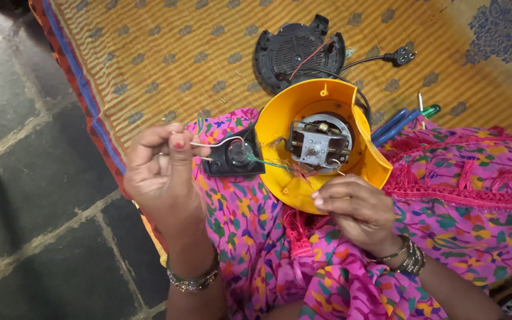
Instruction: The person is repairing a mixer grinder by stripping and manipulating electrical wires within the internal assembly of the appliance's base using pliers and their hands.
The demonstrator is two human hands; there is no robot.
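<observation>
A yellow appliance housing (pixel 285 112) lies open on my lap, its grey metal motor (pixel 318 142) showing inside. My left hand (pixel 161 172) pinches a thin white wire (pixel 217 143) that runs to a small black switch block (pixel 235 157) beside the housing. Green and red wires link that block to the motor. My right hand (pixel 357 207) rests against the housing's lower rim, fingers curled on a thin wire end there. Pink floral cloth (pixel 445 195) covers my lap under all of it.
A black round base cover (pixel 297 52) with a red wire lies on the striped yellow mat (pixel 167 53) behind the housing. A black power plug (pixel 403 56) lies to its right. Blue and green screwdriver handles (pixel 407 115) lie near the housing. Dark stone floor (pixel 31 195) at left.
</observation>
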